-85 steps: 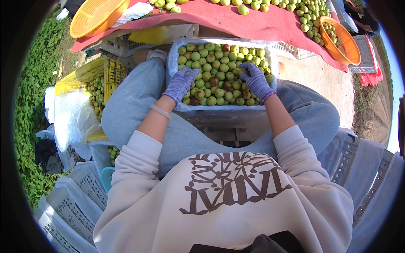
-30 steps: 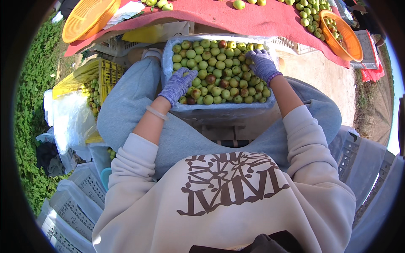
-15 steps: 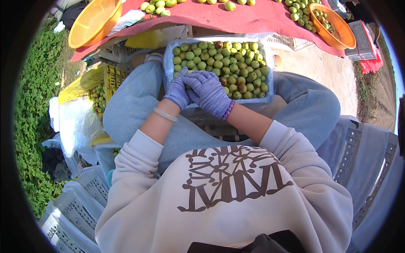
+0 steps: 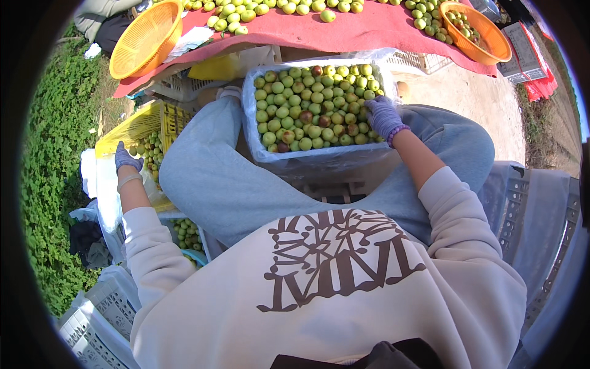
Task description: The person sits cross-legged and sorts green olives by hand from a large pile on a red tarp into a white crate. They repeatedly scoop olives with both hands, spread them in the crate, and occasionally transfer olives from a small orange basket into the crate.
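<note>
A crate lined with thin plastic (image 4: 249, 111) stands between my knees, filled with small round green jujubes (image 4: 301, 101), some blotched brown. My right hand (image 4: 385, 118), in a purple knit glove, is at the crate's right side with its fingers curled down against the fruit; what they hold, if anything, is hidden. Off to the left, my gloved left hand (image 4: 128, 158) is over the near-left side of a yellow crate (image 4: 142, 128), fingers stretched out and thumb apart, holding nothing. More jujubes (image 4: 149, 149) lie in that yellow crate, beside the hand.
A table under a red cloth (image 4: 362, 34) lies ahead, with loose jujubes (image 4: 236, 12) and two orange baskets, one on the left (image 4: 144, 40) and one on the right (image 4: 476, 37). Grey crates (image 4: 101, 313) flank me. Below the yellow crate sits another container of jujubes (image 4: 186, 232).
My hands, together over the lined crate's near-left corner before, have separated. The left has swung out to the yellow crate and opened; the right has moved to the lined crate's right side.
</note>
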### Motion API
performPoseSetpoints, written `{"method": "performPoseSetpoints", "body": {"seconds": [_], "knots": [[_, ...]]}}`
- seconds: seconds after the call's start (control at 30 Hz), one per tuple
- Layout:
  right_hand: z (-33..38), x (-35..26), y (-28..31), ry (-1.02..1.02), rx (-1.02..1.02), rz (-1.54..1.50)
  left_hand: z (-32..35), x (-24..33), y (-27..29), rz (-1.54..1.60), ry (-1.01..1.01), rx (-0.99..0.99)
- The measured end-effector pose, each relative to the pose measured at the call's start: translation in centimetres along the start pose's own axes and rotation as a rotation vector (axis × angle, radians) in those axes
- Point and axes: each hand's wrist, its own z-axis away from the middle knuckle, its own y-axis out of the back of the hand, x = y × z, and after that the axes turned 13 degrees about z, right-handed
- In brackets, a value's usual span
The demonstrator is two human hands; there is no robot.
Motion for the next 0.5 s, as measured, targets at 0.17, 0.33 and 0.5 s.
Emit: {"method": "performPoseSetpoints", "body": {"seconds": [0.17, 0.33, 0.5], "knots": [[-0.8, -0.6, -0.3, 0.036, -0.124, 0.001, 9.0, -3.8, -6.3, -0.058, -0.316, -0.523], [-1.5, -0.2, 0.1, -0.032, -0.014, -0.045, 20.9, -14.8, -12.8, -0.291, -0.147, -0.969], [-5.2, 0.0, -0.5, -0.148, 0.170, -0.252, 26.4, -24.1, -13.9, -0.637, -0.181, -1.089]]}}
